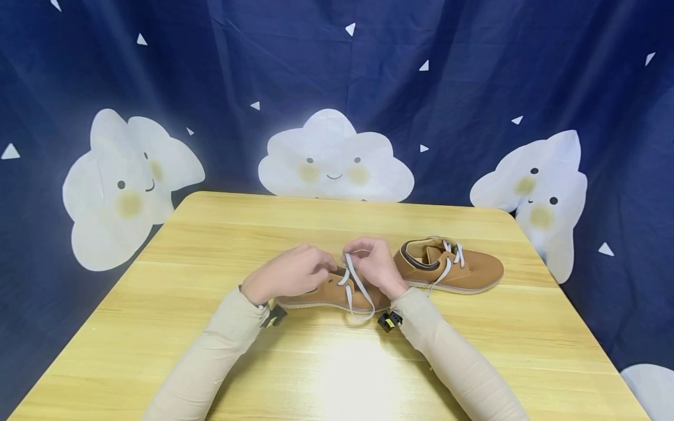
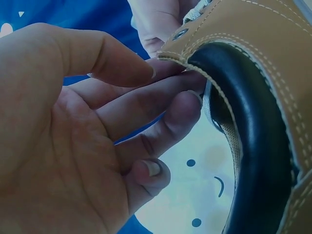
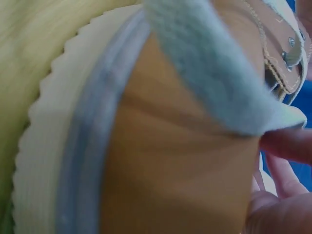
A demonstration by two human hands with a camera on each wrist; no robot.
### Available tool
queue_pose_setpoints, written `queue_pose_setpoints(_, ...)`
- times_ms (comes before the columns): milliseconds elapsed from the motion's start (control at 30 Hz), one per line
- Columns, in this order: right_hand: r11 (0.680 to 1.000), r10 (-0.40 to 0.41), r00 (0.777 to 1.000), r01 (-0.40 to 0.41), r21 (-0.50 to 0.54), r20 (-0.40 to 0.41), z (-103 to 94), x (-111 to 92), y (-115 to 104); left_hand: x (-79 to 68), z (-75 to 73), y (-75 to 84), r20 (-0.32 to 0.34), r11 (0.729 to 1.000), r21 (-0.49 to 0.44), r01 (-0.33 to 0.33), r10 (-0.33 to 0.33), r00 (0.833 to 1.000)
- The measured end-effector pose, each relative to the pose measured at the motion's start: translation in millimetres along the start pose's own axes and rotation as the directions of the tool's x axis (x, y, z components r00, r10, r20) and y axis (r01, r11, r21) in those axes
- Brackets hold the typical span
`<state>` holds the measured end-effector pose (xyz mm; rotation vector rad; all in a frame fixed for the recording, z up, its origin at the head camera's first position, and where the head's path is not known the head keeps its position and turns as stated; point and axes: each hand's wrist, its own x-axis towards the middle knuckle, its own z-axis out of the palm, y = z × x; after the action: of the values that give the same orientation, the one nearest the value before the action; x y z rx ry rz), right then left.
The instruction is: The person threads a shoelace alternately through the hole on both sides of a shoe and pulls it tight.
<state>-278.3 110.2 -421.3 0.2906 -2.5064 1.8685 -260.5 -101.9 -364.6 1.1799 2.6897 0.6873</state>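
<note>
A brown lace-up shoe [image 1: 321, 294] lies on the table, toe to the right, its pale shoelace [image 1: 362, 286] hanging in a loop over the side. My left hand [image 1: 295, 272] is at its opening. Its extended fingers [image 2: 141, 100] reach to the edge of the eyelet flap [image 2: 178, 48], beside the dark padded collar [image 2: 258, 131], with the thumb close to the index finger. My right hand [image 1: 375, 263] pinches the shoelace above the shoe's front. In the right wrist view the lace [image 3: 209, 68] crosses the toe and meets the right fingers [image 3: 287, 146].
A second brown shoe [image 1: 479, 269] with pale laces stands just right of my right hand, toe to the right. Both rest on the wooden table [image 1: 210, 234]. Behind the table hangs a dark blue curtain [image 1: 305, 70] with white clouds.
</note>
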Motion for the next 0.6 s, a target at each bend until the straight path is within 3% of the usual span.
queue_pose_setpoints(133, 1.000, 0.026, 1.000, -0.026, 0.004, 0.016, 0.1, 1.3, 1.2, 0.4, 0.4, 0.7, -0.002, 1.000, 0.009, -0.001, 0.001, 1.000)
queue_pose_setpoints(400, 1.000, -0.027, 0.992, 0.025, -0.017, -0.121, 1.0, 3.0, -0.1, 1.3, 1.1, 0.1, -0.002, 1.000, -0.004, 0.002, -0.002, 1.000)
queue_pose_setpoints(600, 0.998, -0.057, 0.993, 0.056, -0.020, -0.103, 3.9, 2.0, 0.8, 1.1, 0.4, 0.8, -0.001, 1.000, 0.002, -0.001, 0.001, 1.000)
